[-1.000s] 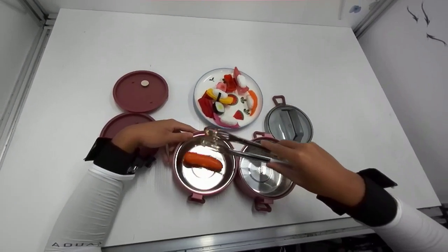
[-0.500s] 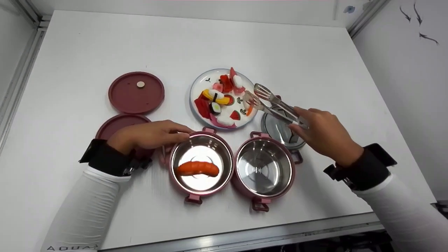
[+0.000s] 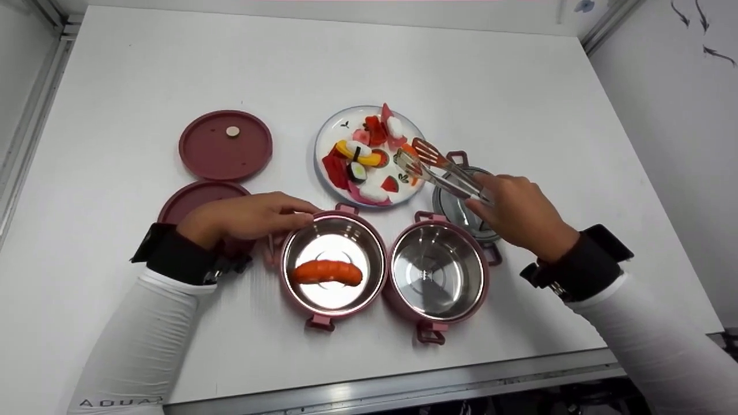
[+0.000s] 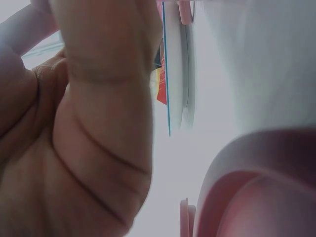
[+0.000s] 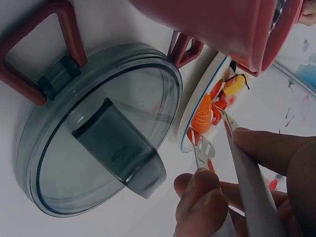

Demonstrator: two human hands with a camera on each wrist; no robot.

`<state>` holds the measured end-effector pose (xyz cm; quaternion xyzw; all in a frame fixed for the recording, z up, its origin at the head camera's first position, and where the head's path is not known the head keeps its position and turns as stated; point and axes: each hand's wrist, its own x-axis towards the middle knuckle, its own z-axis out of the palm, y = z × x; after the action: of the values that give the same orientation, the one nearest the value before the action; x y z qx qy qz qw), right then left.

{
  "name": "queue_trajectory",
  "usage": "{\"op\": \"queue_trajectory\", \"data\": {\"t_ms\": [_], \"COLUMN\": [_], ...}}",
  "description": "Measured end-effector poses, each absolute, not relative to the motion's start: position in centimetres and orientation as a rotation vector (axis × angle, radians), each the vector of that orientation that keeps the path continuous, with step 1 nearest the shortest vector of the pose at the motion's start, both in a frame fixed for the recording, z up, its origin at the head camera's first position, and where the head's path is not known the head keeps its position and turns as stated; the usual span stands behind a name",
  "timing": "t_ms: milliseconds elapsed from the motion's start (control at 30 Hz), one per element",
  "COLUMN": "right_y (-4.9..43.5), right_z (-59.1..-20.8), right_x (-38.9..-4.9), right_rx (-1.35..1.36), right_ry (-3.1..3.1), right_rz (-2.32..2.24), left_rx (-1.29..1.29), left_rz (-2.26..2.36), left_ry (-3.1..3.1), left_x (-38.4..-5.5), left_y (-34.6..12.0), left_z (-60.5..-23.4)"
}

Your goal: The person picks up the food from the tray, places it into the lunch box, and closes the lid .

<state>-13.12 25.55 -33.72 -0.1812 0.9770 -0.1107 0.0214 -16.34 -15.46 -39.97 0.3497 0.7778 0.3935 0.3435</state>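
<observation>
My left hand [image 3: 253,219] holds the rim of the left dark pink pot [image 3: 333,317], with digits at its upper left edge. In the left wrist view my fingers [image 4: 108,98] fill much of the left side. Inside that pot lies an orange-red toy sausage [image 3: 327,272]. My right hand [image 3: 516,210] grips metal tongs [image 3: 455,178], whose slotted tips are spread over the right side of a round plate [image 3: 328,124]. Between and beside the tips shows an orange-topped sushi piece [image 5: 202,116], partly covered by them. Other toy sushi pieces [image 3: 360,153] lie on the plate.
A second pot [image 3: 436,274] with a bare steel inside stands against the first one's right. Behind it a grey transparent lid [image 3: 444,204] with handles lies under the tongs. Two dark red lids [image 3: 219,158] lie at the left, the nearer partly under my left forearm.
The tongs have gone from over the left pot, back and right to the plate's right side. The sausage now rests lower in the pot. The left hand stays at the rim.
</observation>
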Motion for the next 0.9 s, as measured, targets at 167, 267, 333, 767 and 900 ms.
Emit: {"op": "queue_trajectory", "data": {"t_ms": [167,267,333,767,900], "right_y": [25.1,25.0,25.1,24.6,22.9], "right_z": [-34.2,-34.5,-34.7,-30.4,-30.6], "right_x": [-13.1,-13.1,-13.1,-7.2,-5.6], "right_rx": [-0.587,-0.614,-0.641,-1.094,-1.239], "right_ry": [3.006,2.996,3.003,3.023,2.889], "right_rz": [-0.360,-0.383,-0.398,-0.668,-0.643], "left_rx": [0.883,0.878,0.880,0.775,0.731], "left_rz": [1.035,1.029,1.017,1.047,1.075], "left_ry": [2.019,2.031,2.049,1.946,1.911], "left_x": [-15.8,-15.7,-15.8,-16.9,-16.4], "left_y": [-15.7,-15.9,-15.9,-15.1,-15.4], "left_z": [-40.3,-40.5,-40.5,-39.6,-39.8]}}
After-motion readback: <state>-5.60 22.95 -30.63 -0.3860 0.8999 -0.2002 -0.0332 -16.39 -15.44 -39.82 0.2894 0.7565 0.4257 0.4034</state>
